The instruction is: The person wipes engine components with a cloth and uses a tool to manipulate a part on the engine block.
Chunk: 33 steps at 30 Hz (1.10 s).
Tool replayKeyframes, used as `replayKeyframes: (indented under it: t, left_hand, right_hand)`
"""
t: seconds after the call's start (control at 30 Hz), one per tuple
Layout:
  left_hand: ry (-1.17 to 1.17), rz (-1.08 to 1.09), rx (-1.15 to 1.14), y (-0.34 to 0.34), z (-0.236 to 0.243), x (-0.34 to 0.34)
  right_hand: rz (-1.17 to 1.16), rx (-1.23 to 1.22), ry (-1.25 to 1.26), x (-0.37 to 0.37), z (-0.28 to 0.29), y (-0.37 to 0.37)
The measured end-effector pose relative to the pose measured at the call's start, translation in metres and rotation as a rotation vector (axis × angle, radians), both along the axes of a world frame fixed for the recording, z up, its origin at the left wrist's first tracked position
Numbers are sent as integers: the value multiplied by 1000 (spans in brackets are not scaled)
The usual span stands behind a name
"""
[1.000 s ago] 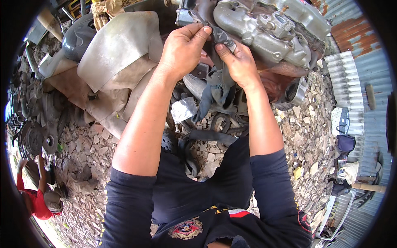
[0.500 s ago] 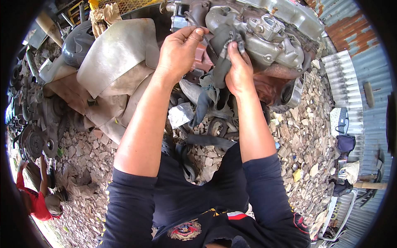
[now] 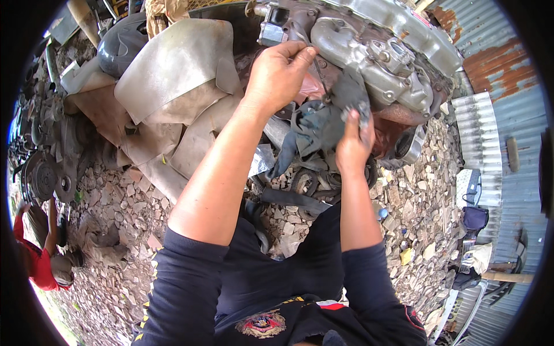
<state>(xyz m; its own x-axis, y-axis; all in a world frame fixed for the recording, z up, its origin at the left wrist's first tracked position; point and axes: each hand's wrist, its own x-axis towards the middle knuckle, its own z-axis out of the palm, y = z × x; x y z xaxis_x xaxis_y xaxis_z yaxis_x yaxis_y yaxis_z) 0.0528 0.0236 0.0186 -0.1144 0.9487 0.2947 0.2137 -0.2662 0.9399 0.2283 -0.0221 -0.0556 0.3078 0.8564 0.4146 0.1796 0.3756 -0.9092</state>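
Observation:
My left hand (image 3: 277,78) is closed, thumb against fingers, on a thin dark rod (image 3: 321,75) that slants down from the fingertips. To its right and lower, my right hand (image 3: 353,151) grips a dirty dark grey rag (image 3: 349,95) between thumb and fingers. Cloth hangs loosely beside the rod's lower end; whether they touch I cannot tell. Behind both hands lies a greasy engine with a silver-grey cast manifold (image 3: 369,66). Another bluish-grey cloth (image 3: 309,130) bunches up below the rod.
Bent grey-brown sheets (image 3: 176,63) lie at the left, near a dark rounded casing (image 3: 122,46). Rubble (image 3: 133,213) covers the ground. Corrugated metal sheets (image 3: 508,132) line the right side. At the far left, a person in red (image 3: 40,262) is near round metal parts (image 3: 41,179).
My right hand has moved down and right with the rag, away from the left hand. My left hand with the rod has shifted slightly right in the picture; the whole view has shifted too.

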Motion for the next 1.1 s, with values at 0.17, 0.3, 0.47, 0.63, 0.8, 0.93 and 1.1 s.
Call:
replayKeyframes:
  t: [0.17,0.3,0.47,0.63,0.8,0.93,1.1]
  left_hand:
    - [147,-72,-72,-7,13,-11]
    - [255,-74,-78,-20,19,-26]
    - [481,21,-147,-39,21,-30]
    - [529,48,-100,-39,25,-39]
    - [566,145,-112,-39,15,-62]
    - [567,204,-89,-41,14,-66]
    - [588,218,-149,-43,15,-70]
  right_hand:
    - [-114,-24,455,26,-53,-23]
    - [-84,-116,399,-8,-67,-13]
    - [-89,17,-136,-44,-96,49]
    - [-64,-362,-248,-5,-144,78]
    - [203,-178,245,-32,-91,47]
    - [163,-140,-266,-12,-116,55]
    - [204,-387,-597,27,-129,91]
